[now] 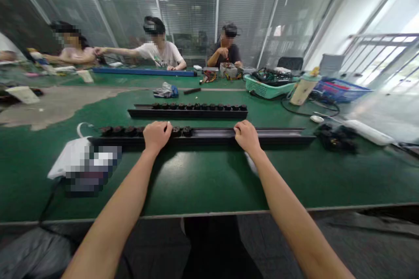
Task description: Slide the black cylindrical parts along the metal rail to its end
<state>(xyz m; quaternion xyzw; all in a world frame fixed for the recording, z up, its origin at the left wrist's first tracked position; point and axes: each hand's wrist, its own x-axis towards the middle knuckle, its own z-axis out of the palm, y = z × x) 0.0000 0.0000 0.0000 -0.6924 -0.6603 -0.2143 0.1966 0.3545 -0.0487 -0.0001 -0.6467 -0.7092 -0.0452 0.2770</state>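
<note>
A long black rail [278,136] lies across the green table [203,183] in front of me, with several black sockets [118,130] seated in its left part. My left hand [157,135] is closed over the rail near the last sockets. My right hand [247,136] grips the bare part of the rail further right, fingers curled over its edge. A second black rail [188,111], filled with sockets along its length, lies parallel just behind.
A white bag [75,157] lies at the left. Loose black sockets [337,139] sit at the right beside a white object [369,133]. A green basket [268,87], a cup [303,89] and a blue tray [342,89] stand behind. Three people work at the far side.
</note>
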